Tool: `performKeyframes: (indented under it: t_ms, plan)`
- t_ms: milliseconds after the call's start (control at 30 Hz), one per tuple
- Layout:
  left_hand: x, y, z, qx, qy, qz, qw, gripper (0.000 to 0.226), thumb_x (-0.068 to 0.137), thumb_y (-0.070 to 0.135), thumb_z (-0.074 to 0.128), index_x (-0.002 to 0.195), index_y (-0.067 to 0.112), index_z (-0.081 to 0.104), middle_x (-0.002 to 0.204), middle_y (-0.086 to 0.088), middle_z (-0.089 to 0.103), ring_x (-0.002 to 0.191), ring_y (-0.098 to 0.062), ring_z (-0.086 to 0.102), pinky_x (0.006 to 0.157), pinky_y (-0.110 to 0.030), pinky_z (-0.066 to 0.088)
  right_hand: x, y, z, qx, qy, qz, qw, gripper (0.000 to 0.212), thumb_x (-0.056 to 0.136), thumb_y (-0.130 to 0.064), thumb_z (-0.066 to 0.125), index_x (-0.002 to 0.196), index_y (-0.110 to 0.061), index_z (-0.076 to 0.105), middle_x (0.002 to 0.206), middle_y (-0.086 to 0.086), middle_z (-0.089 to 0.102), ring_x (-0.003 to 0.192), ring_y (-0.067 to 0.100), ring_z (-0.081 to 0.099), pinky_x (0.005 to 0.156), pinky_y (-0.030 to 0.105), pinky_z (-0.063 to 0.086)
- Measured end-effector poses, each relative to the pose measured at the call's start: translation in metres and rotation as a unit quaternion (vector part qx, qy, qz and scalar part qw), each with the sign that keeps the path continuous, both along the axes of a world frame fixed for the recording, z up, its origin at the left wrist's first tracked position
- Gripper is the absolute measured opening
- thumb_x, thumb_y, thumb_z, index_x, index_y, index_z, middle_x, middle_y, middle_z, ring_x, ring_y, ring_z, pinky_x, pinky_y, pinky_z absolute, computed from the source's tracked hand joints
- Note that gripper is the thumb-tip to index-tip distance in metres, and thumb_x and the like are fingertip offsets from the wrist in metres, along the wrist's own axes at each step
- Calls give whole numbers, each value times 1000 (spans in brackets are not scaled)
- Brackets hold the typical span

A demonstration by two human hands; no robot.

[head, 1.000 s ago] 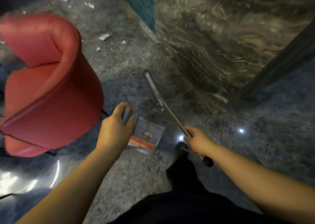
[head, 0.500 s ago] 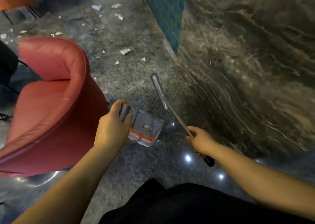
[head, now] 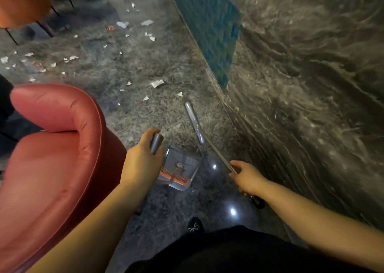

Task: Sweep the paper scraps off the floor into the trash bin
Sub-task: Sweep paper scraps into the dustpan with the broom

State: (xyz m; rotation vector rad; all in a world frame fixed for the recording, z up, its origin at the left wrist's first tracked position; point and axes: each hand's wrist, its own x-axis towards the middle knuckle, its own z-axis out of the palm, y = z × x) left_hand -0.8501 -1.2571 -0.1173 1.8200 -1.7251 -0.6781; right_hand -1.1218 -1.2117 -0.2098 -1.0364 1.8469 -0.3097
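My left hand (head: 143,162) grips the grey handle of a dustpan (head: 180,168), a grey pan with an orange comb strip that hangs just above the dark stone floor. My right hand (head: 247,179) holds the thin metal pole of a broom (head: 195,123); its narrow grey head lies on the floor ahead, close to the wall. White paper scraps (head: 157,83) lie scattered on the floor beyond the broom head, with several more farther off to the left and back. No trash bin is in view.
A red armchair (head: 54,148) fills the left side, close to my left arm. A dark marble wall (head: 301,96) with a teal tiled panel (head: 212,35) runs along the right. An orange chair (head: 20,4) on thin black legs stands at the far left.
The view has tilted up and forward, showing more scrap-strewn floor ahead. Both hands keep their grips; the dustpan and broom have moved forward along the wall past the armchair.
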Motion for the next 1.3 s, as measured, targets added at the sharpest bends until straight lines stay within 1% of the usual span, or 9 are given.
performKeyframes:
  t_ms: [167, 367, 533, 667, 833, 933, 1033, 1233, 1300]
  plan:
    - [-1, -67, 1, 2, -5, -8, 1000, 27, 90, 31, 62, 105, 45, 45, 75, 9, 60, 59, -7, 58, 47, -23, 43, -2, -64, 6, -10, 4, 14, 1000, 44, 95, -17, 55, 138, -16, 46, 69, -6, 56, 34, 4, 49, 30, 15, 34]
    - [-6, -148, -8, -3, 3, 38, 999, 21, 90, 38, 63, 105, 40, 47, 79, 5, 62, 69, -23, 61, 65, -37, 51, -15, -176, 6, -16, 10, 34, 999, 35, 93, -12, 54, 128, -9, 54, 62, 1, 56, 38, 12, 48, 30, 15, 34]
    - [-18, -233, -8, 4, -5, 65, 998, 19, 91, 36, 61, 98, 40, 44, 75, 5, 64, 60, -19, 62, 59, -41, 54, -27, -285, -4, 1, 5, 52, 999, 37, 95, -12, 54, 132, -12, 50, 60, 1, 52, 30, 8, 44, 27, 15, 30]
    - [-30, -302, -1, 8, -34, 63, 997, 21, 93, 26, 61, 100, 25, 42, 82, -7, 66, 71, -35, 61, 60, -41, 48, -35, -363, -1, -6, 8, 89, 996, 17, 94, -9, 54, 110, -7, 59, 60, 3, 50, 40, 16, 45, 34, 23, 38]
    - [-34, -373, 11, 25, -46, 92, 994, 21, 94, 27, 60, 99, 19, 41, 73, -6, 58, 66, -34, 57, 55, -42, 44, -35, -444, 6, -13, 22, 114, 993, 26, 94, -9, 56, 119, -4, 58, 76, 8, 55, 49, 12, 43, 33, 12, 34]
    - [-26, -411, 12, 21, -49, 76, 996, 20, 95, 31, 59, 95, 21, 41, 68, -4, 57, 57, -25, 55, 52, -44, 45, -27, -485, 5, -2, 7, 93, 996, 23, 94, -8, 55, 116, -4, 58, 63, 5, 51, 44, 16, 44, 30, 17, 35]
    - [-14, -460, 6, 21, -49, 59, 997, 15, 96, 31, 57, 95, 22, 45, 66, -2, 56, 56, -25, 54, 50, -44, 44, -18, -530, -3, 13, 0, 90, 996, 23, 95, -8, 52, 118, -7, 57, 63, 7, 51, 45, 19, 46, 38, 23, 39]
    - [9, -561, -9, 41, -68, 17, 997, 14, 95, 37, 56, 94, 28, 44, 64, -4, 57, 55, -28, 55, 48, -42, 45, -2, -602, -11, 27, -5, 28, 999, 29, 94, -5, 54, 122, -10, 54, 54, 7, 48, 27, 7, 41, 30, 14, 31]
    - [12, -589, -12, 41, -74, 10, 996, 17, 96, 40, 54, 91, 30, 42, 62, -2, 56, 53, -25, 54, 47, -42, 46, 1, -623, -12, 25, 0, 25, 999, 30, 93, -4, 54, 123, -8, 55, 55, 5, 50, 31, 8, 43, 30, 14, 32]
